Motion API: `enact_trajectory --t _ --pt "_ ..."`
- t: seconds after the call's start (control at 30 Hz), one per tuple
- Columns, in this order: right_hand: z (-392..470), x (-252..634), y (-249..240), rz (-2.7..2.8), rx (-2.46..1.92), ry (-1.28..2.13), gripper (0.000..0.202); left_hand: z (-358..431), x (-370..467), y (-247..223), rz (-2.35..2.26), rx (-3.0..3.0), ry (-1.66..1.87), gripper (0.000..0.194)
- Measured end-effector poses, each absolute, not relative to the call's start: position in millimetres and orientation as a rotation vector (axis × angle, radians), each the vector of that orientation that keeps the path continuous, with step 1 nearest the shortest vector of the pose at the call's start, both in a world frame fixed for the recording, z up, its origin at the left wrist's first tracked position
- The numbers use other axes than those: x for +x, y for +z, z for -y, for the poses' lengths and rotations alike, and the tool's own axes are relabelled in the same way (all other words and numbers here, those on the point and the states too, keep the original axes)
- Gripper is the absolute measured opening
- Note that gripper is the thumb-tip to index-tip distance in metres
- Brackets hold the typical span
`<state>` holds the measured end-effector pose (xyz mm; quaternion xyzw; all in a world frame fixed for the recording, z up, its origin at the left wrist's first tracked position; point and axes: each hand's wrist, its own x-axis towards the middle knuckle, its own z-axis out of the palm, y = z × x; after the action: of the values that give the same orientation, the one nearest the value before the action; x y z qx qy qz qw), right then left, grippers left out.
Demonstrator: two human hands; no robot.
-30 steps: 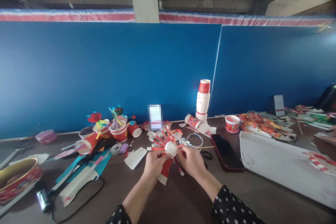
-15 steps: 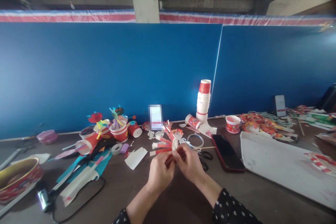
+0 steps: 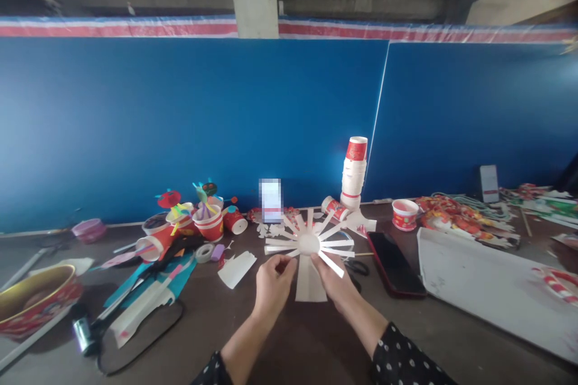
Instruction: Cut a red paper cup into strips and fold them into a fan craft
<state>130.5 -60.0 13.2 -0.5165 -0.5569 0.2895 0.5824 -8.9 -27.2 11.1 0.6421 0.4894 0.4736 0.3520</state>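
Observation:
A paper cup (image 3: 309,244), cut into strips that splay out like rays around its round base, is held up in front of me with its white side facing me. One wide flap hangs down between my hands. My right hand (image 3: 336,280) grips it at the lower right, thumb against the base beside a strip. On the other side my left hand (image 3: 274,286) is closed, thumb and fingers pinched at the end of a lower-left strip. Black scissors (image 3: 359,267) lie partly hidden behind the cup and my right hand.
Left are decorated paper cups (image 3: 208,225), a tape roll (image 3: 205,252), a white paper scrap (image 3: 237,269) and a gold-rimmed tin (image 3: 67,289). Right are a phone (image 3: 397,267), a white board (image 3: 487,292) and a red-white cup (image 3: 405,215). A cup stack (image 3: 353,177) stands behind.
The cut cup has turned from side-on, red strips bunched, to face me with white strips fanned out. My right hand has shifted to its lower right edge; the view has moved slightly.

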Motion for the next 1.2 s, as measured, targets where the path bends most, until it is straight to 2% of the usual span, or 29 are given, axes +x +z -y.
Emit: enact_trajectory --t 0.17,0.3,0.67,0.9,1.2 --pt "61 127 13 1.233 -1.179 0.826 0.036 28 -5 8 -1.072 1.294 1.068 0.037" --pt "64 121 18 1.233 -1.14 0.894 0.035 32 -2 8 -0.984 0.961 1.067 0.041" --pt "60 115 3 0.938 -1.084 1.04 0.041 33 0 11 -0.991 0.681 1.095 0.029" --pt "60 112 6 0.937 -1.044 1.054 0.034 34 1 11 -0.93 0.717 1.032 0.028" --pt "55 113 -8 0.988 -1.127 0.947 0.028 34 5 14 -0.896 0.589 0.975 0.01"
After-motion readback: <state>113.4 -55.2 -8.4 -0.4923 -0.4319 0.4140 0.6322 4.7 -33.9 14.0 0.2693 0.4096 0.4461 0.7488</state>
